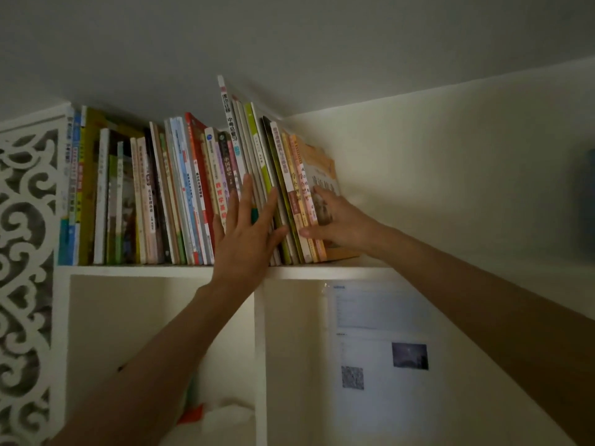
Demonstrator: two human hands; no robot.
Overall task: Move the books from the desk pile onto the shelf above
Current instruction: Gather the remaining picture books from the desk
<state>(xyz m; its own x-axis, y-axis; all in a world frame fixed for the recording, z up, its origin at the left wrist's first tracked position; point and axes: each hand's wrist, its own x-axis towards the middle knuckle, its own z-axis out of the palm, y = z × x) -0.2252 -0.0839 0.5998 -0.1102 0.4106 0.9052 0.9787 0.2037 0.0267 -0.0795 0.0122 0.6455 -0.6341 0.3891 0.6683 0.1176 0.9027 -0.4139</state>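
White shelf [145, 270] under grey ceiling [289, 33], carved side panel [25, 252]

Bare shelf [370, 263] right of packed books [161, 194], wall [450, 188] beyond

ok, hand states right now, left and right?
Left hand: open, straight fingers pressed flat on the book spines.
Right hand: holds the rightmost books at the row's end, thumb on the spines.
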